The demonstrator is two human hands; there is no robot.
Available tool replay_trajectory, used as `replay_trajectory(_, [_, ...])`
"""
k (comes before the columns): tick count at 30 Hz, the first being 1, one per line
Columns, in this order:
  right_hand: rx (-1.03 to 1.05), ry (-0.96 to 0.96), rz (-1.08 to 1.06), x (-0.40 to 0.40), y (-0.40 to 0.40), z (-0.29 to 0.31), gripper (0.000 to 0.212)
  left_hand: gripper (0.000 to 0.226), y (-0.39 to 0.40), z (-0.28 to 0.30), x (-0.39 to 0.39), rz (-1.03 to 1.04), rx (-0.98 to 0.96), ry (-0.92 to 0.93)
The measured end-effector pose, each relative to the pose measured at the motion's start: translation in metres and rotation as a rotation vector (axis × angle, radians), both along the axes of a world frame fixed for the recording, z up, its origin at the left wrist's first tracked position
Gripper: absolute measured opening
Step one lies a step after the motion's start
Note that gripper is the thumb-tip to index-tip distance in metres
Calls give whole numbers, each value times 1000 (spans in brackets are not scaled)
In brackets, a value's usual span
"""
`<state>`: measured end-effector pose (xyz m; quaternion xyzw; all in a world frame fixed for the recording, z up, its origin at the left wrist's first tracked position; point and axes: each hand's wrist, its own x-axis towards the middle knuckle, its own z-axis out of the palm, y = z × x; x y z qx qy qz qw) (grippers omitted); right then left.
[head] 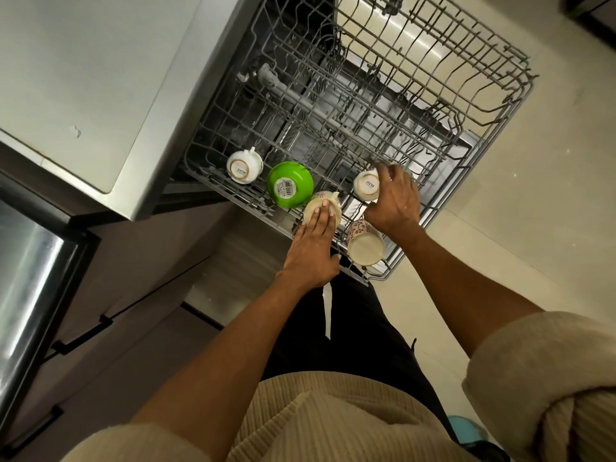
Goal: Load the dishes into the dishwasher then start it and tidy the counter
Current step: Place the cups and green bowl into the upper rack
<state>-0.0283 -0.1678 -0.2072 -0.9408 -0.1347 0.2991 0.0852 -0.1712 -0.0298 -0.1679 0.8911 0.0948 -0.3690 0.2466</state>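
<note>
**Two hands setting cups in a pulled-out dishwasher rack**

A kitchen seen from above: a pale tiled floor [533,228], a light table [83,78] at upper left, and dark drawers [100,295] below it. A grey wire rack [333,111] is pulled out of the dishwasher over the floor, with a lower rack visible beneath it.

Along the rack's near edge sit five upturned dishes. From left: a white cup [243,166], a green bowl [289,184] with a barcode label on its base, and a cream mug [321,210] touching the bowl. The left hand [313,251] rests on that mug's base, fingers [325,216] straight and together. Further right, a second white cup [366,185] is held by the right hand [395,203], its fingers curled round the cup's side. Just below it, a floral mug [363,245] lies tilted near the rack's corner.

Both forearms are bare, with beige ribbed sleeves [550,378] pushed up.
</note>
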Motion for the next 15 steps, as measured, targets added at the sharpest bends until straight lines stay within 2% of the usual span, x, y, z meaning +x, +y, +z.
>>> replay_trajectory(6, [-85, -127, -153, -18, -35, 10, 88, 92, -2, 0, 1, 7, 8, -3])
replay_trajectory(9, [-178, -65, -61, -23, -48, 3, 86, 92, -3, 0, 1, 4, 13, -5])
replay_trajectory(12, [-253, -26, 45, -20, -49, -3, 76, 93, -4, -1, 0, 5, 15, -10])
replay_trajectory(15, [-288, -2, 70, -13, -45, -7, 73, 93, -5, -1, -1, 7, 15, -6])
